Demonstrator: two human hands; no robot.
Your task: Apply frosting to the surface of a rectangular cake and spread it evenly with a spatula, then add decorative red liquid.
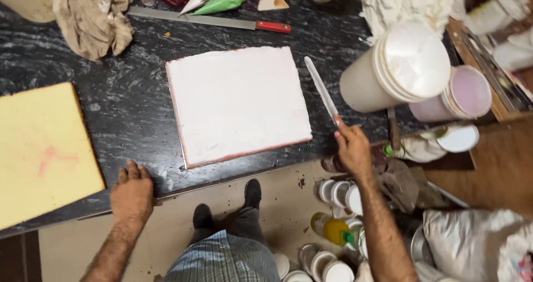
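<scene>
Fingers of my right hand clamp a palette knife, blade at eleven o'clock beside the frosted cake slab; my left hand rests flat, empty, on the counter edge.

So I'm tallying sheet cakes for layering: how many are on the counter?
2: a white-frosted cake at the middle, and a bare yellow one at the left edge, partly cut off by the frame.

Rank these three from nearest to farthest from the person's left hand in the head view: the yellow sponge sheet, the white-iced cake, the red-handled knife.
From the left hand:
1. Yellow sponge sheet, just to its left.
2. White-iced cake, mid-counter, to its right.
3. Red-handled knife, along the counter's far edge.
</scene>
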